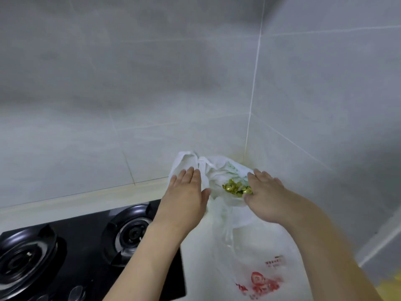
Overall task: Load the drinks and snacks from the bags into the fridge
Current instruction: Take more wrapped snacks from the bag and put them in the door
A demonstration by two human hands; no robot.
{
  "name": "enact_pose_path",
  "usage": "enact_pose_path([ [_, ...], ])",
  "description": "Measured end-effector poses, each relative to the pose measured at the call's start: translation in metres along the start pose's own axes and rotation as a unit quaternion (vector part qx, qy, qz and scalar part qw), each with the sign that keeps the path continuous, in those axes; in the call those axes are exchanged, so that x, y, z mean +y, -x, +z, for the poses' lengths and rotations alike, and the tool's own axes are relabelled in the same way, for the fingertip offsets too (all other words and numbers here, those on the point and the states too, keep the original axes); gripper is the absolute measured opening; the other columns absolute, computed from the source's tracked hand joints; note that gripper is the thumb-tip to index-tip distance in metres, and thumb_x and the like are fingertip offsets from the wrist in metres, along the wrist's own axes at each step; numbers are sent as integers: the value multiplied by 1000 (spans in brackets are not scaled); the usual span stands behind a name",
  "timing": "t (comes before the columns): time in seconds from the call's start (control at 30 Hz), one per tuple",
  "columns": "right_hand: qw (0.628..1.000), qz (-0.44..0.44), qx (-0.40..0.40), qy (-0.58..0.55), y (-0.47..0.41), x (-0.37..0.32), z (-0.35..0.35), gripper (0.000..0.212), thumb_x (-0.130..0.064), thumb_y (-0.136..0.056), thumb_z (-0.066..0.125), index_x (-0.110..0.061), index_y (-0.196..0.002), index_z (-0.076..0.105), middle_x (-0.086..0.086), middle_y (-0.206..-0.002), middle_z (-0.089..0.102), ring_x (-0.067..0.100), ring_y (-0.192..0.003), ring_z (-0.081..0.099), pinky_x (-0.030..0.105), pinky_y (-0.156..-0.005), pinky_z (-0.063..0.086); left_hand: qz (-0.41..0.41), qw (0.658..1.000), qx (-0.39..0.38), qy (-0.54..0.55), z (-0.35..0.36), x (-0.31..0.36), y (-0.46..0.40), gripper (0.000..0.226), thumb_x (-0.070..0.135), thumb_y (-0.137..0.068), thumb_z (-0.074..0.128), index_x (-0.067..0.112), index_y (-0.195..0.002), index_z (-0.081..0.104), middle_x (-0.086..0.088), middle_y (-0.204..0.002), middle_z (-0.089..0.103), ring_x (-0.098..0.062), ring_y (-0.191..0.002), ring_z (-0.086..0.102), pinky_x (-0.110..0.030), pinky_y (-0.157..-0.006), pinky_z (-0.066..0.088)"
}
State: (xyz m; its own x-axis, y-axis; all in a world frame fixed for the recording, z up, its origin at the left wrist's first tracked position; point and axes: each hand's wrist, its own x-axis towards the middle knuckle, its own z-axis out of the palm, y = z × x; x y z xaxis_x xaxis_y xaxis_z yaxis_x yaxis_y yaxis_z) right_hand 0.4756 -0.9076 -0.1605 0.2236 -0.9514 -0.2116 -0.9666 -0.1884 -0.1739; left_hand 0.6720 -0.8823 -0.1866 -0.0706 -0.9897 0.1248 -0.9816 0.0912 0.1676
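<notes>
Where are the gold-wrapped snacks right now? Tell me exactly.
In the head view, the gold-wrapped snacks lie in the open white bag in the counter's tiled corner, between both hands, against the right hand.

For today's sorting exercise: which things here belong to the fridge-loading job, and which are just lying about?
Job: far bag; gold sweets inside it; near bag with red print; left hand and right hand, both on the far bag.
Lying about: stove.

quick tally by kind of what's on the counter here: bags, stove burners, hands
white plastic bags: 2, green-print bag and red-print bag
stove burners: 2, left burner and right burner
hands: 2, left hand and right hand
total: 6
</notes>
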Motion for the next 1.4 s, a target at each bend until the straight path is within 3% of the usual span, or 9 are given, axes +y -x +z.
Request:
enact_pose_path([
  [0.27,998,5,-59,-14,-93,-4,13,61,-31,-105,25,-12,-157,-1,5,-164,-12,23,-151,-12,37,-121,-4,-1,999,-36,4,16,-42,-68,61,41,-106,32,7,-155,19,-7,-162,23,-21,-149,19,-38,-123,12],
  [0.4,997,22,-69,-10,-135,5,18,62,-33,-104,27,-14,-157,1,5,-164,-10,24,-151,-9,38,-121,0,18,998,-56,33,20,-45,-103,61,40,-107,32,9,-157,16,-6,-164,18,-21,-152,13,-34,-123,6],
  [0.53,995,40,-83,-26,-175,25,21,61,-34,-104,29,-12,-156,8,5,-165,-3,25,-151,-4,38,-122,7,23,992,-106,57,29,-43,-140,58,40,-107,34,12,-156,21,-2,-158,31,-20,-144,27,-26,-113,20],
  [0.7,989,80,-103,-67,-234,64,37,55,-37,-101,34,-11,-149,27,7,-153,29,27,-141,27,35,-110,32,0,980,-164,112,62,-37,-201,58,45,-105,36,18,-155,25,0,-156,37,-18,-140,38,-29,-105,35],
  [0.8,984,115,-106,-88,-274,89,67,44,-36,-96,39,-15,-134,43,8,-135,47,28,-111,57,38,-96,46,-17,969,-202,143,99,-29,-236,56,46,-104,39,19,-152,33,-1,-154,40,-19,-140,40,-31,-108,35],
  [0.93,975,150,-112,-117,-314,109,114,28,-29,-91,43,-14,-110,56,6,-109,61,26,-90,65,32,-77,51,-41,949,-263,168,154,-16,-274,53,45,-103,41,19,-150,37,-1,-152,43,-18,-138,42,-30,-108,34],
  [1.07,975,160,-98,-122,-340,123,159,20,-30,-88,52,-15,-100,59,7,-105,65,26,-94,62,31,-78,50,-75,926,-324,181,209,-10,-314,52,42,-102,46,17,-147,41,-4,-149,47,-22,-136,44,-31,-106,36],
  [1.3,980,129,-130,-82,-376,142,193,54,-38,-93,47,-17,-142,41,10,-144,45,31,-129,46,41,-103,43,-192,895,-351,196,301,-19,-353,47,50,-92,53,16,-125,54,-7,-123,61,-26,-108,58,-37,-92,47],
  [1.4,976,131,-167,-50,-389,146,195,68,-46,-89,54,-19,-148,32,11,-152,32,35,-138,33,45,-109,35,-219,885,-346,222,318,-18,-357,38,52,-89,58,17,-106,59,-2,-99,62,-18,-84,58,-31,-69,45],
])
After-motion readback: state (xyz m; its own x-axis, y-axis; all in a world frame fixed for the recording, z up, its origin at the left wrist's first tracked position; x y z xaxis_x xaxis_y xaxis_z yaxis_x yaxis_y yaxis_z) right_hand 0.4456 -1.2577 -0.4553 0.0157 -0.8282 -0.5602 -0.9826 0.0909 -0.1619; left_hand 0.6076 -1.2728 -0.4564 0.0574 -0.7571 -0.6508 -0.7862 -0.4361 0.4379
